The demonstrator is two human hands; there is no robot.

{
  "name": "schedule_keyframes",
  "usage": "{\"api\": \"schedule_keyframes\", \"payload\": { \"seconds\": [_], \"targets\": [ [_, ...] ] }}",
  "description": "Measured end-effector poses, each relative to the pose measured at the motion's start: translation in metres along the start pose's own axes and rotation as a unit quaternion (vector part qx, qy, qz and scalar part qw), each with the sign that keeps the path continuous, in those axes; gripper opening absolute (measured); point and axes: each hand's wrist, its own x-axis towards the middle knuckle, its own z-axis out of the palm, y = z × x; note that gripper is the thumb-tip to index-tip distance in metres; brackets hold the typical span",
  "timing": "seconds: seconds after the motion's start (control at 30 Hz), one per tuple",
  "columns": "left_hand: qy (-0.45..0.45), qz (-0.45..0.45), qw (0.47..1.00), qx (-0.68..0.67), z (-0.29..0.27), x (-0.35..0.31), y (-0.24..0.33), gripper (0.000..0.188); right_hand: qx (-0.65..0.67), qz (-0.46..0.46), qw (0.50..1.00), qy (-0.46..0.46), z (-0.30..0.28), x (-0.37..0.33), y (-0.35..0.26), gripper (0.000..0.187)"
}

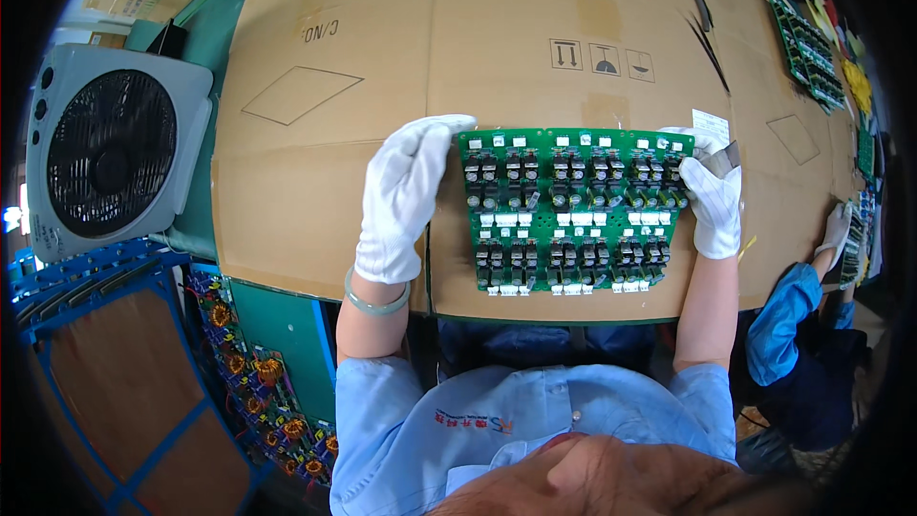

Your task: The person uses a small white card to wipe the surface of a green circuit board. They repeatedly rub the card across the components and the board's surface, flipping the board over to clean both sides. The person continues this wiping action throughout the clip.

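A large green circuit board (pixel 543 222), crowded with black, silver and white components in rows, is in front of me above the cardboard-covered bench. My right hand (pixel 712 196), in a white glove, grips its right edge with the thumb on top. Beside that thumb a small grey, flat-looking piece (pixel 724 161) sticks out; I cannot make out what it is. My left hand (pixel 406 193), also gloved in white, is at the board's upper left corner with its fingers stretched out. Whether its fingertips touch the board is unclear.
A grey box fan (pixel 115 148) stands at the left. Below it are a blue-framed rack (pixel 124 382) and several parts with copper coils (pixel 270 370). Cutters with dark handles (pixel 702 0) lie at the back right. More green boards (pixel 807 53) and a co-worker's gloved hand (pixel 837 227) are far right.
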Motion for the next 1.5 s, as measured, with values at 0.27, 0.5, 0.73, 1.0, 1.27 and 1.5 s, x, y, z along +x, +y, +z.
{"api": "schedule_keyframes", "payload": {
  "seconds": [0.27, 0.5, 0.73, 1.0, 1.27, 1.5],
  "targets": [
    [0.007, -0.028, 0.999, -0.023, 0.010, -0.001, -0.009, 0.019, -0.018, 0.000, 1.000, -0.005, -0.003, 0.003, 0.005, 0.029],
    [0.039, -0.032, 0.997, -0.056, 0.007, -0.004, -0.012, 0.017, -0.034, -0.004, 0.999, -0.007, -0.010, 0.004, 0.014, 0.031],
    [0.022, -0.015, 0.999, -0.030, 0.006, -0.004, -0.011, 0.019, -0.096, 0.030, 0.994, -0.034, -0.005, 0.006, 0.002, 0.028],
    [0.040, -0.008, 0.998, -0.041, 0.008, -0.001, -0.017, 0.018, -0.112, 0.023, 0.993, -0.030, -0.001, 0.006, 0.001, 0.029],
    [0.015, -0.016, 0.999, -0.041, 0.007, -0.002, -0.013, 0.018, -0.159, -0.001, 0.986, -0.044, 0.003, 0.007, -0.004, 0.030],
    [0.032, -0.013, 0.998, -0.058, 0.007, -0.001, -0.018, 0.018, -0.188, 0.038, 0.981, -0.021, 0.003, 0.007, -0.009, 0.054]
  ]
}}
